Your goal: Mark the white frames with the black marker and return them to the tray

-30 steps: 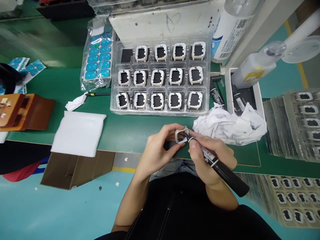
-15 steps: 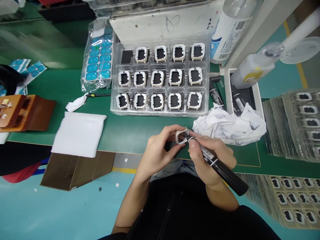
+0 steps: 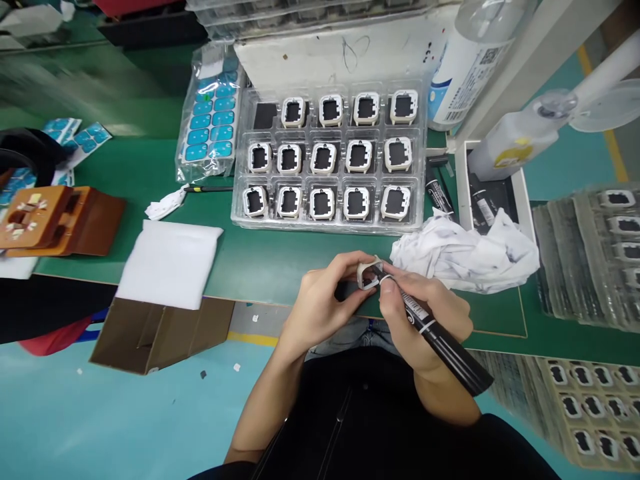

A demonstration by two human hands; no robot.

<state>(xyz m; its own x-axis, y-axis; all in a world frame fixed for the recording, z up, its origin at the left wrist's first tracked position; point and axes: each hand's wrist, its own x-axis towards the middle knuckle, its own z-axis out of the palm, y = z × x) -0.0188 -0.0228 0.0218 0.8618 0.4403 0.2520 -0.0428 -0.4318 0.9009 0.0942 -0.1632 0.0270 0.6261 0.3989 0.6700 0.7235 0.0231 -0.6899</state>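
Between the thumb and fingers of my left hand [image 3: 325, 300] is a small white watch case frame [image 3: 364, 275], tilted so that its opening faces me. My right hand [image 3: 425, 313] grips a black marker pen [image 3: 440, 340] like a pencil. The marker's tip reaches into the frame's opening at its right side; whether it touches the inner wall I cannot make out. Beyond my hands lies a clear plastic tray [image 3: 325, 229] with several similar white frames in its compartments. The tray's far left compartment holds only a dark pad [image 3: 265, 116].
Right of the tray lie a crumpled white cloth [image 3: 460, 253], a small box [image 3: 523, 193] and bottles [image 3: 515, 147]. To the left are a white foam sheet [image 3: 167, 263], a bag of blue stickers [image 3: 213, 120] and an orange fixture [image 3: 65, 220]. Stacked trays [image 3: 585, 253] stand at far right.
The whole view has shifted slightly, with the bench things now a little further right. Both hands keep their grips, and the frame appears turned slightly against the marker tip.
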